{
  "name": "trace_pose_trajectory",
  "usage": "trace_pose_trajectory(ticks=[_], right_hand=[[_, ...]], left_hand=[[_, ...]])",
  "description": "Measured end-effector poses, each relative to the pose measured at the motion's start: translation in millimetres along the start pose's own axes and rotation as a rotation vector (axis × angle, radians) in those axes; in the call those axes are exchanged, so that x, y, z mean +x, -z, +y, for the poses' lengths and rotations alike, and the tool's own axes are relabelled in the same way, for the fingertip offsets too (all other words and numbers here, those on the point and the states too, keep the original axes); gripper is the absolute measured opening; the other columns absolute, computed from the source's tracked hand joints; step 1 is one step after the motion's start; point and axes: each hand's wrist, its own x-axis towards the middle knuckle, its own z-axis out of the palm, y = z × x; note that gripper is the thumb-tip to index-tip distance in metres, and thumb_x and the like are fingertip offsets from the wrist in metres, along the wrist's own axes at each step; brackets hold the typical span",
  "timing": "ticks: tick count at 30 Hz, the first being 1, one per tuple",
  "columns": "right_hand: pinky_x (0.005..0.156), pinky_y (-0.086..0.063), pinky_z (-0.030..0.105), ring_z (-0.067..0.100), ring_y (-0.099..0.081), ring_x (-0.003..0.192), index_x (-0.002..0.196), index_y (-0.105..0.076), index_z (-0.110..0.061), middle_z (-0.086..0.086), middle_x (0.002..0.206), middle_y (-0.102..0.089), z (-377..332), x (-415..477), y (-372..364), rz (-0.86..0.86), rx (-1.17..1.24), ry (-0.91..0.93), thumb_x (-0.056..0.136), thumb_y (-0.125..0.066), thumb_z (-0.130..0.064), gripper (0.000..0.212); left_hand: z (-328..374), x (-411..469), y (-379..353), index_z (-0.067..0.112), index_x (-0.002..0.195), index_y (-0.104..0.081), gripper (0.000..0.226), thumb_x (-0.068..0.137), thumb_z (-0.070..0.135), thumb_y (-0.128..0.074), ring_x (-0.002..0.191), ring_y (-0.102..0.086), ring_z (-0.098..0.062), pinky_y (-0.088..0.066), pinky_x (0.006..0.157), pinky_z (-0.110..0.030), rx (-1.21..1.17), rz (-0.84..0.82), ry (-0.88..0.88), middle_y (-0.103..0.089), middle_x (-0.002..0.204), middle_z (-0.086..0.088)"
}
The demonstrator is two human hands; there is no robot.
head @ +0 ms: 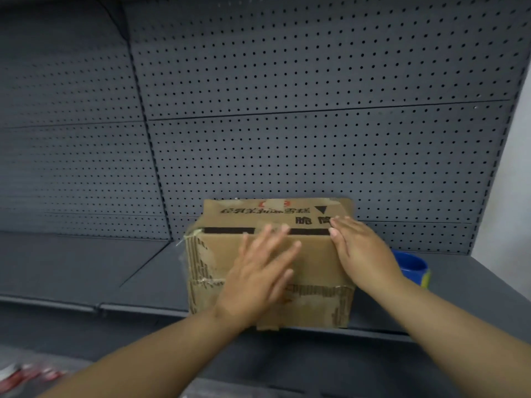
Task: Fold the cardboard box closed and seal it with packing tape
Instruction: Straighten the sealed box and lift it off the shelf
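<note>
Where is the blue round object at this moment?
In the head view, the blue round object sits on the grey shelf just right of the cardboard box, partly hidden behind the wrist of the right hand.

A worn cardboard box (316,300) sits on a dark grey shelf (86,268) before a perforated back panel (287,81). The left hand (258,271) lies flat on the near top flap, fingers straight and spread. The right hand (362,248) presses flat on that flap's right end, fingertips at the dark gap (227,230). The far flap (275,211) stands upright, printed with black characters. Behind the right wrist sits a blue ring (413,267), perhaps a tape roll.
</note>
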Motion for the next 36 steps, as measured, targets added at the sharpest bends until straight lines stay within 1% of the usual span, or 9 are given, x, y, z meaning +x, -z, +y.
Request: trace_pose_trajectory(ticks=[3,6,9,14,19,22,26,31,36], right_hand=[[0.112,-0.010,0.018,0.012,-0.025,0.143,0.144,-0.038,-0.010,0.003,0.153,-0.036,-2.6,-2.2,0.8,0.008,-0.009,-0.020,0.103,-0.025,-0.028,0.047],[0.109,-0.012,0.015,0.016,-0.032,0.141,0.139,-0.045,-0.007,0.006,0.148,-0.043,-5.6,-1.7,-6.1,0.091,0.019,-0.041,0.102,-0.031,-0.023,0.043],[0.105,-0.014,0.016,0.021,-0.042,0.135,0.132,-0.054,-0.005,0.010,0.140,-0.053,-7.1,-2.8,-13.9,0.186,0.037,-0.046,0.100,-0.039,-0.018,0.038],[0.104,-0.020,0.022,0.027,-0.052,0.127,0.122,-0.062,-0.001,0.015,0.129,-0.061,-10.9,-0.9,-22.3,0.262,0.043,-0.049,0.098,-0.044,-0.013,0.032],[0.102,-0.026,0.028,0.032,-0.058,0.118,0.114,-0.067,0.002,0.019,0.120,-0.066,-12.2,-1.5,-28.4,0.337,0.027,-0.086,0.090,-0.036,-0.020,0.045],[0.102,-0.026,0.025,0.031,-0.058,0.118,0.114,-0.067,0.002,0.018,0.120,-0.067,-17.0,-1.6,-30.7,0.361,0.002,-0.089,0.091,-0.033,-0.023,0.048],[0.103,-0.028,0.026,0.031,-0.056,0.120,0.116,-0.066,0.001,0.016,0.122,-0.066,-22.6,0.6,-31.0,0.366,0.005,-0.115,0.090,-0.031,-0.026,0.051],[0.104,-0.033,0.032,0.031,-0.057,0.119,0.114,-0.068,0.000,0.016,0.120,-0.067,-21.4,1.2,-34.3,0.401,-0.001,-0.115,0.086,-0.022,-0.038,0.065],[0.105,-0.032,0.030,0.029,-0.055,0.121,0.115,-0.068,-0.002,0.014,0.121,-0.067,-22.0,2.2,-35.6,0.400,0.003,-0.163,0.085,-0.021,-0.039,0.067]], left_hand=[[-19.5,-14.4,25.3,0.033,0.145,0.003,0.061,0.092,0.053,-0.021,0.138,0.020,-0.001,0.019,0.111,-0.027,-0.338,0.197,0.798,0.013,0.155,0.006],[-33.2,-15.4,31.6,0.027,0.147,0.007,0.059,0.098,0.044,-0.021,0.142,0.014,-0.009,0.010,0.116,-0.037,-0.615,0.233,1.177,0.012,0.157,0.005],[-44.0,-10.8,29.5,0.038,0.146,0.002,0.056,0.096,0.051,-0.019,0.144,-0.005,-0.016,-0.009,0.117,-0.045,-0.856,0.208,1.245,-0.005,0.157,0.006],[-62.9,-11.2,27.2,0.032,0.138,-0.038,0.047,0.096,0.049,-0.022,0.124,-0.042,-0.016,-0.032,0.108,-0.038,-0.906,0.201,1.217,-0.047,0.134,0.006],[-90.7,-10.6,50.7,0.027,0.128,-0.051,0.064,0.092,0.062,-0.012,0.109,-0.060,-0.012,-0.049,0.088,-0.032,-1.352,-0.084,1.125,-0.065,0.117,0.007],[-115.9,-25.5,63.6,0.029,0.140,-0.038,0.076,0.086,0.069,-0.003,0.129,-0.041,-0.011,-0.026,0.106,-0.035,-1.472,-0.262,1.095,-0.050,0.139,0.006],[-116.5,-56.7,50.7,0.024,0.148,-0.014,0.076,0.087,0.068,-0.004,0.144,-0.010,-0.014,-0.007,0.114,-0.037,-1.288,-0.290,1.299,-0.015,0.156,0.007],[-104.5,-70.8,28.0,0.024,0.139,-0.038,0.079,0.083,0.070,-0.008,0.133,-0.037,-0.014,-0.019,0.116,-0.040,-1.399,-0.343,1.231,-0.046,0.142,0.002],[-123.3,-69.7,36.9,0.027,0.140,-0.038,0.091,0.075,0.079,-0.002,0.135,-0.034,-0.017,-0.011,0.117,-0.043,-1.315,-0.605,1.200,-0.044,0.144,0.001]])
